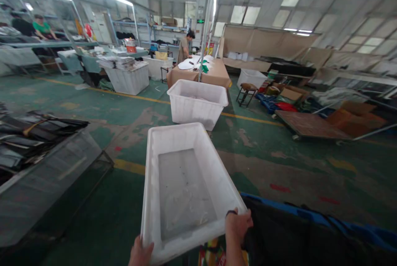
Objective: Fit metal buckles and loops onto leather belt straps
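Observation:
A large white plastic tub (pixel 214 171) lies in front of me, its open top facing up and only some specks and scuffs on its grey-looking floor. My left hand (pixel 141 251) is closed around the rim at its near left corner. At the near right corner my right hand (pixel 238 224) grips the rim, a dark band on the wrist. The undersides of the fingers are hidden by the rim. Below the tub's near edge, a colourful printed item (pixel 214 253) shows in part.
Ahead stands another white tub (pixel 198 106), before a brown-covered table (pixel 217 71) where a person (pixel 185 46) works. To the left is a grey bin (pixel 62 179) of dark pieces. Dark fabric (pixel 288 233) lies close at right, and a flat trolley (pixel 313 125) farther off.

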`<state>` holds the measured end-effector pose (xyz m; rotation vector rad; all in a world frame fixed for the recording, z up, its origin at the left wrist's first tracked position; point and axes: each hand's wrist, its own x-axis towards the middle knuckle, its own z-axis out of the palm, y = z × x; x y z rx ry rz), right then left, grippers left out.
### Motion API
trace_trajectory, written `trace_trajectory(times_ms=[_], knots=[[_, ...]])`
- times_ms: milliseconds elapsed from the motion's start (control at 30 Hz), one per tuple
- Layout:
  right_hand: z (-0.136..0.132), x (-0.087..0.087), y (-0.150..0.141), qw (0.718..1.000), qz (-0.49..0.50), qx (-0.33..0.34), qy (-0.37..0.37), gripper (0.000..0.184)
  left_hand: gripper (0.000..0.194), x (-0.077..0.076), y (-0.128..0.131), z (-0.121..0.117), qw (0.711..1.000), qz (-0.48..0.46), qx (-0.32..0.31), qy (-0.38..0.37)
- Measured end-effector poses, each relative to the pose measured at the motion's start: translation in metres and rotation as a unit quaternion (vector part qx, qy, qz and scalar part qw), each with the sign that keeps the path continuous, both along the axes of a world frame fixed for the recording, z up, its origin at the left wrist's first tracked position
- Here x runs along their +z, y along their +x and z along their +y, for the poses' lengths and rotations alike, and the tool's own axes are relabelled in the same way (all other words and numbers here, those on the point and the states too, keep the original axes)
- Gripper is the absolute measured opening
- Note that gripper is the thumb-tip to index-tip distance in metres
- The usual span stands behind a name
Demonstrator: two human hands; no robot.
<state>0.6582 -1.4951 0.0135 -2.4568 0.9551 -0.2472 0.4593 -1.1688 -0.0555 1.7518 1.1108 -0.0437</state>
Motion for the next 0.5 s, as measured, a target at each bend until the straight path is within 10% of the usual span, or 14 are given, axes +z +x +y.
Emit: trace_trajectory(times_ms=[200,500], knots=[[0.003,-0.005,0.122,0.999,-0.011,0.007,0.035,0.067,0.046,0.025,0.126,0.023,0.997,-0.034,0.057,-0.026],[0.074,0.0,0.343,0.988,-0.028,0.147,0.031,0.072,0.046,0.023,0.285,0.028,0.988,-0.062,0.132,0.052]])
